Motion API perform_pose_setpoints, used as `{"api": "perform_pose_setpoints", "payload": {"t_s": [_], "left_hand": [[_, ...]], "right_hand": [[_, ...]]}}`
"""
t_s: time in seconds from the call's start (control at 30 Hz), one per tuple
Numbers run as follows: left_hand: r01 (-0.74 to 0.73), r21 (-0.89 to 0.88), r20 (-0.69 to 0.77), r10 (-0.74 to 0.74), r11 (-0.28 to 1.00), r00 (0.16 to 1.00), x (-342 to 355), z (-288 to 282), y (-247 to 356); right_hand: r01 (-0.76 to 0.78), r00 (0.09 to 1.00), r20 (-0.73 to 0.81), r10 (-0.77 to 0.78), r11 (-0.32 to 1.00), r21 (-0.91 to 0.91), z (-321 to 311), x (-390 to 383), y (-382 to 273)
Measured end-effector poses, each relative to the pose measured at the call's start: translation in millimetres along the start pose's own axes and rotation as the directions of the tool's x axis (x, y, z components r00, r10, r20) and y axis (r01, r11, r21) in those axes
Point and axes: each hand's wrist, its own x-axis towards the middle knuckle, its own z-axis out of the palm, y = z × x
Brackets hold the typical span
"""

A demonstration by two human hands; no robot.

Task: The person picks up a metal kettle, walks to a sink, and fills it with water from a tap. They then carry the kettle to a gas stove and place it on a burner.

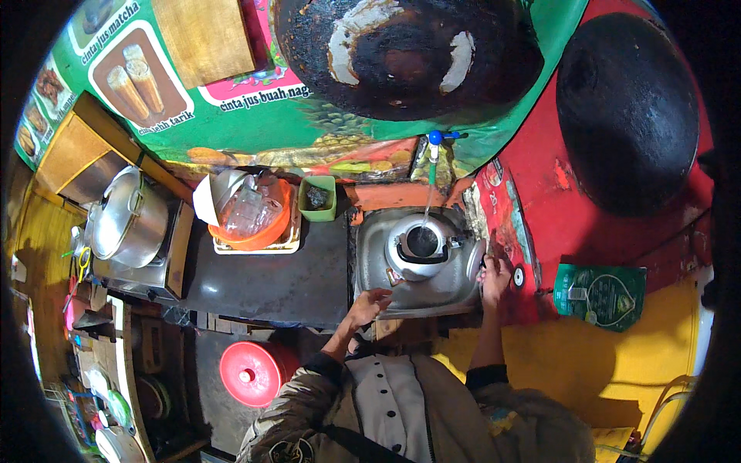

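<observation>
A silvery kettle [417, 270] without its lid stands in the metal sink [455, 297]. Its dark handle [444, 255] is folded down to the side of the opening. From the tap with a blue lever [435, 139], a thin stream of water falls into the kettle. At the sink's right edge, my right hand [495, 279] is closed on the round kettle lid [475, 260], which it holds on edge. My left hand [370, 306] is by the sink's front left rim, fingers apart and nothing in them. I cannot tell whether it touches the rim.
Left of the sink, a dark counter [270, 289] bears a green square container [318, 198] and an orange basin [255, 231] of clear plastic ware. A large pot [131, 220] sits on a stove farther left. A red lidded bucket [248, 374] stands below; a green pouch [600, 297] is at right.
</observation>
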Motion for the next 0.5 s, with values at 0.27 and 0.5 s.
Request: {"api": "perform_pose_setpoints", "payload": {"t_s": [0.27,0.5], "left_hand": [[-0.046,0.007,-0.004,0.046,0.999,0.999,1,3,-7],[-0.030,-0.001,0.011,0.030,1.000,0.999,3,4,-13]], "right_hand": [[-0.008,0.999,0.033,0.005,0.997,0.071,-3,5,5],[0.030,0.999,0.019,-0.029,0.999,-0.012,-5,8,10]]}}
